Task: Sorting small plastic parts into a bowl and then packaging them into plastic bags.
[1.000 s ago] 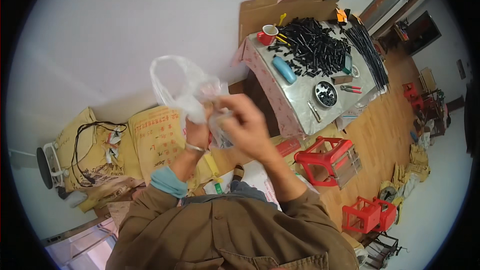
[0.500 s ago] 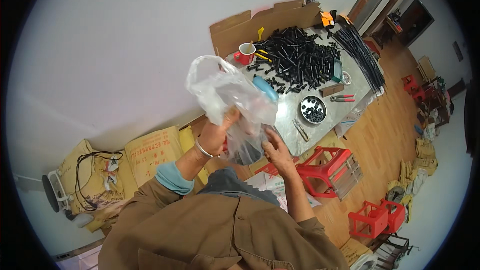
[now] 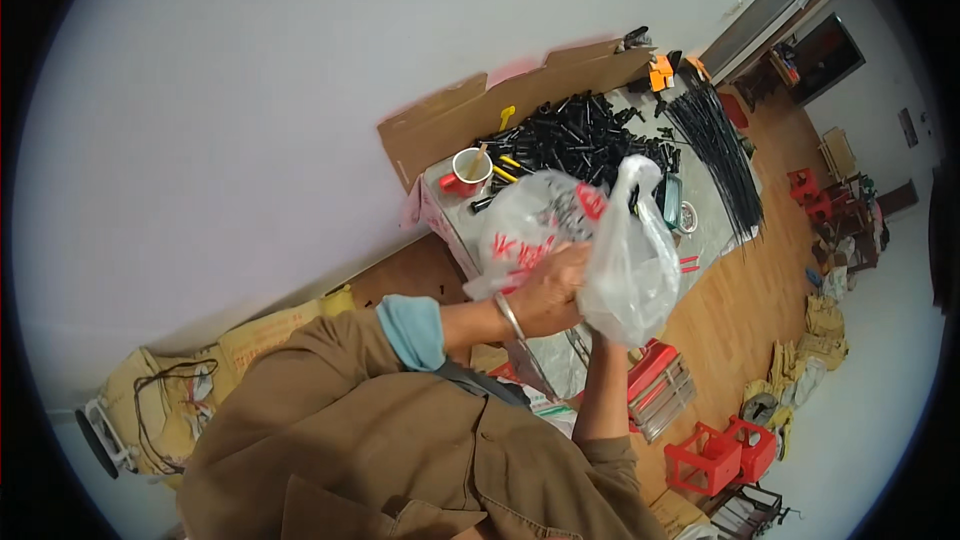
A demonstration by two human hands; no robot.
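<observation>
A thin white plastic bag (image 3: 632,285) with red print is in front of me, over the near part of the metal table. My left hand (image 3: 552,292), a bangle at its wrist, is closed round the gathered middle of the bag. The printed part bulges out to the left of this hand, and the looped handle part stands up to its right. Behind the hanging plastic, my right hand is hidden; only the right forearm (image 3: 606,390) shows below it. Black plastic parts (image 3: 570,135) lie heaped on the table beyond the bag.
A red and white mug (image 3: 466,172) stands at the table's left, before a cardboard screen (image 3: 440,125). Long black rods (image 3: 715,145) lie at the right end. Red stools (image 3: 705,458) stand on the floor at right; sacks (image 3: 270,325) lie at left.
Both hands have moved right and come together, carrying the bag along. The bag has turned, bringing its red print into view. The view has tilted slightly.
</observation>
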